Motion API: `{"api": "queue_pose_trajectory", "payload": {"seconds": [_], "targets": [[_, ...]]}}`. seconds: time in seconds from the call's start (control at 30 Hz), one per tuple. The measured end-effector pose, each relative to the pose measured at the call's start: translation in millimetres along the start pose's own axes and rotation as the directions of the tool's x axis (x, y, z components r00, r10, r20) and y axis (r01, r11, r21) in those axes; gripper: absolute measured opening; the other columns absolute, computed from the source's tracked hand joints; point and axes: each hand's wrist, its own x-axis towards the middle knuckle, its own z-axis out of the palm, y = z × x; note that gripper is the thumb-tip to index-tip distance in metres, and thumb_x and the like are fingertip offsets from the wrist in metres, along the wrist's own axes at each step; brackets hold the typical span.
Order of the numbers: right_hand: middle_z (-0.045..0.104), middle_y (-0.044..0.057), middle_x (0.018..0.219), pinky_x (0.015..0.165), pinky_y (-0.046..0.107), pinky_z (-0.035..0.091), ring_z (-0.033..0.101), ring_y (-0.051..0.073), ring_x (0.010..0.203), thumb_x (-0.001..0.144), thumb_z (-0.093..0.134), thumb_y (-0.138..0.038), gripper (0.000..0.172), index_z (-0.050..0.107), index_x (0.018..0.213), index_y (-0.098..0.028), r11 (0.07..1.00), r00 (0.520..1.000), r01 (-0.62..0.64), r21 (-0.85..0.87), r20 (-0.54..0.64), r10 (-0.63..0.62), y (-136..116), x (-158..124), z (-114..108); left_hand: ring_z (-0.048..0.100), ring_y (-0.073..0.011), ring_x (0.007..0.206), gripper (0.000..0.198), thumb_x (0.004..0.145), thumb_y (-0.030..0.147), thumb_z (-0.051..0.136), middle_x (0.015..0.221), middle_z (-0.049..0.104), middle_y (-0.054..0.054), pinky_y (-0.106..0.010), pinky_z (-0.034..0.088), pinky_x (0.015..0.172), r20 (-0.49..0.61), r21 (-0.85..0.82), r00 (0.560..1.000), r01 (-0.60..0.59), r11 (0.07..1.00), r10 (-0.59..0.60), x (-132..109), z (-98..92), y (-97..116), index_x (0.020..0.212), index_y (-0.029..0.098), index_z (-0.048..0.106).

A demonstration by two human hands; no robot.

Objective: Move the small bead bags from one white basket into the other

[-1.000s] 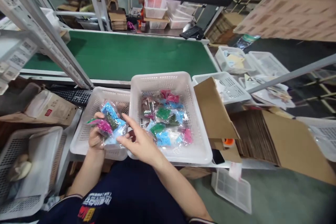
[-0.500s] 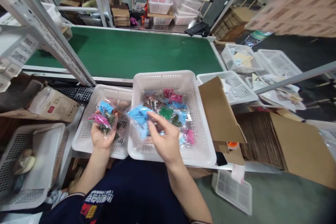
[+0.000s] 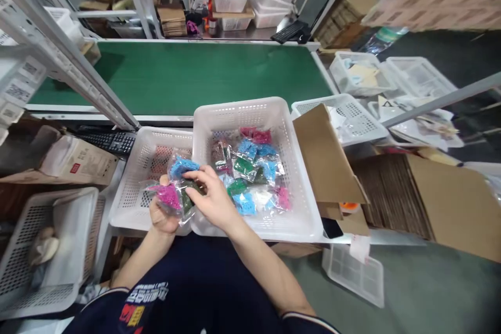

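Observation:
My left hand [image 3: 161,217] is closed around a bunch of small clear plastic bags, over the seam between two white baskets. Pink pieces fill one bag [image 3: 169,196], and a blue-filled bag [image 3: 182,166] sits above it. My right hand [image 3: 214,199] reaches across and pinches a bag of dark green pieces [image 3: 188,197] at the bunch's right side. Its fingers hide part of that bag. In the larger white basket [image 3: 301,193] lie several similar bags, among them green [image 3: 243,166], blue [image 3: 245,203] and pink [image 3: 261,136]. The smaller white basket [image 3: 129,188] stands at its left.
A green conveyor belt [image 3: 211,73] runs behind the baskets. Cardboard flaps [image 3: 329,156] and stacked flat cartons [image 3: 391,198] stand at the right. A black keyboard [image 3: 105,140] and an open carton [image 3: 84,162] are at the left. A phone [image 3: 332,228] lies near the front edge.
My right hand has moved left from the larger basket, where it held a blue bag, to the bunch. My left hand has shifted slightly right and down with its bags.

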Motion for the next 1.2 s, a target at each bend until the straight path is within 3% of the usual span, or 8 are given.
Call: {"api": "queue_pose_trajectory", "payload": {"seconds": [0.17, 0.33, 0.47, 0.57, 0.67, 0.77, 0.87, 1.2], "targets": [[0.064, 0.016, 0.139, 0.108, 0.055, 0.064, 0.069, 0.034, 0.129, 0.102, 0.068, -0.029, 0.028, 0.079, 0.127, -0.023, 0.972, 0.962, 0.051, -0.228, -0.252, -0.109, -5.6, -17.5, -54.0, 0.079, -0.0225, 0.107, 0.036, 0.069, 0.034, 0.102, 0.120, 0.083, -0.003, -0.035, 0.069, 0.091, -0.097, -0.065, 0.994, 0.038, 0.997, -0.044, 10.5, 1.9, 11.7, 0.077, 0.023, 0.068], [0.021, 0.016, 0.185, 0.133, 0.077, 0.034, 0.019, 0.049, 0.172, 0.104, 0.076, -0.044, 0.060, 0.062, 0.159, -0.028, 0.802, 0.918, -0.047, -0.595, -0.343, -0.201, -16.0, -41.1, -85.1, 0.067, -0.0133, 0.072, 0.029, 0.067, 0.023, 0.094, 0.085, 0.073, 0.000, -0.022, 0.057, 0.065, -0.211, 0.319, 0.934, -0.214, 0.923, 0.289, 18.4, -2.8, -0.5, 0.082, 0.021, 0.070], [0.062, 0.017, 0.162, 0.119, 0.055, 0.060, 0.065, 0.035, 0.146, 0.100, 0.082, -0.048, 0.084, 0.043, 0.172, -0.028, 0.947, 0.991, 0.127, -0.295, 0.075, -0.110, -14.0, -42.3, -52.1, 0.065, -0.0167, 0.090, 0.027, 0.075, 0.016, 0.091, 0.097, 0.065, -0.002, -0.028, 0.057, 0.087, 0.068, 0.637, 0.891, -0.385, 0.668, 0.449, -0.5, 5.4, -31.3, 0.091, 0.022, 0.070], [0.078, 0.013, 0.136, 0.102, 0.044, 0.068, 0.079, 0.029, 0.117, 0.106, 0.074, -0.039, 0.049, 0.066, 0.152, -0.026, 0.970, 0.996, 0.066, -0.234, -0.047, -0.080, -12.0, -41.8, -45.4, 0.064, -0.0324, 0.128, 0.086, 0.067, 0.032, 0.105, 0.136, 0.061, -0.011, -0.049, 0.055, 0.114, 0.420, 0.727, 0.858, -0.513, 0.456, 0.295, -11.0, 4.0, -44.0, 0.142, 0.027, 0.064], [0.080, 0.010, 0.129, 0.097, 0.045, 0.068, 0.079, 0.029, 0.112, 0.102, 0.078, -0.046, 0.037, 0.077, 0.134, -0.029, 0.953, 0.955, -0.049, -0.299, -0.293, -0.043, -11.0, -47.4, -76.9, 0.049, -0.0468, 0.155, 0.148, 0.057, 0.047, 0.111, 0.177, 0.031, -0.021, -0.065, 0.048, 0.123, 0.606, 0.621, 0.784, -0.573, 0.535, 0.135, -1.1, -16.8, -30.5, 0.177, 0.038, 0.023], [0.073, 0.016, 0.144, 0.113, 0.062, 0.059, 0.074, 0.038, 0.127, 0.091, 0.087, -0.057, 0.071, 0.067, 0.152, -0.027, 0.910, 0.851, -0.193, -0.366, -0.525, -0.031, -8.1, -59.1, -122.9, 0.062, -0.0394, 0.145, 0.098, 0.082, 0.042, 0.097, 0.166, 0.054, -0.019, -0.061, 0.048, 0.124, 0.416, 0.730, 0.896, -0.430, 0.531, 0.155, 24.7, -60.7, 0.8, 0.166, 0.034, 0.047], [0.060, 0.022, 0.160, 0.122, 0.072, 0.047, 0.066, 0.042, 0.139, 0.085, 0.092, -0.057, 0.101, 0.046, 0.170, -0.025, 0.925, 0.775, -0.202, -0.321, -0.631, -0.050, -4.9, -71.0, -149.3, 0.070, -0.0370, 0.125, 0.046, 0.077, 0.038, 0.093, 0.123, 0.076, -0.015, -0.055, 0.047, 0.123, 0.136, 0.957, 0.979, -0.170, 0.235, 0.152, 45.0, -116.7, 16.3, 0.117, 0.022, 0.077], [0.062, 0.018, 0.160, 0.105, 0.064, 0.064, 0.078, 0.038, 0.121, 0.090, 0.089, -0.053, 0.074, 0.062, 0.155, -0.032, 0.939, 0.807, -0.220, -0.266, -0.591, 0.022, -9.3, -77.1, -132.8, 0.059, -0.0276, 0.060, 0.031, 0.066, 0.024, 0.077, 0.054, 0.032, 0.009, -0.059, 0.055, 0.091, -0.160, 0.973, 0.978, 0.179, -0.144, 0.130, 33.1, -180.5, 12.1, 0.071, 0.027, 0.046]]}}
